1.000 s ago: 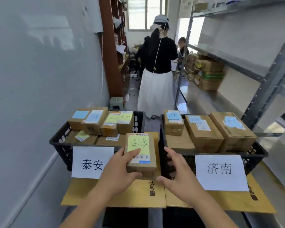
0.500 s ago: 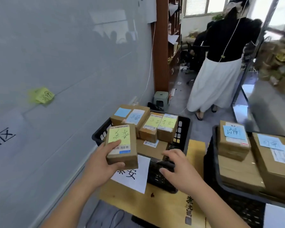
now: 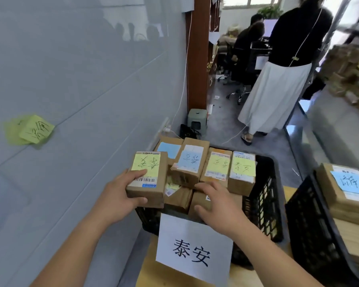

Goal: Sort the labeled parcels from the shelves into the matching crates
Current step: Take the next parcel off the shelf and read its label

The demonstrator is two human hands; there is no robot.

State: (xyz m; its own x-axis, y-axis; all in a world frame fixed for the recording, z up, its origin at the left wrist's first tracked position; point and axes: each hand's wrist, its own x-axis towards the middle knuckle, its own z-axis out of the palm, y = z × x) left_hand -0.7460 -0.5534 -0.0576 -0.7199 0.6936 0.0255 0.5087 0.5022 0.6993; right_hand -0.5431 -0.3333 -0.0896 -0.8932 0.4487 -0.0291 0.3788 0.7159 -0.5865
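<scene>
A white paper sign (image 3: 194,248) reading 泰安 hangs on the near wall of a black plastic crate (image 3: 263,199), which stands on yellow-brown cardboard (image 3: 145,272). Above the sign, the person's right hand (image 3: 218,206) reaches in with fingers spread and relaxed, its grip holding nothing, the fingertips resting on a brown box (image 3: 203,200) lying low in the crate. The left hand (image 3: 120,195) grips a brown parcel (image 3: 148,180) at its near left corner, thumb on top by the barcode and fingers curled beneath; the parcel sits over the crate's front left corner, its yellow handwritten note (image 3: 146,165) facing up. Whether it rests on the rim cannot be told. Just behind, a row of four parcels fills the crate: one with a plain blue note (image 3: 170,149), one with a blue written note (image 3: 190,160), and two with yellow notes (image 3: 219,165), (image 3: 243,167). To the right, well apart from the hands, a second black crate (image 3: 311,222) holds stacked brown boxes, the topmost with a blue label (image 3: 351,182). On the grey wall at left, yellow sticky notes (image 3: 32,130) cling together. Farther back, a small green stool (image 3: 197,119) stands by a wooden post (image 3: 197,52), and a person in a black top and long white skirt (image 3: 276,96) stands with back turned
</scene>
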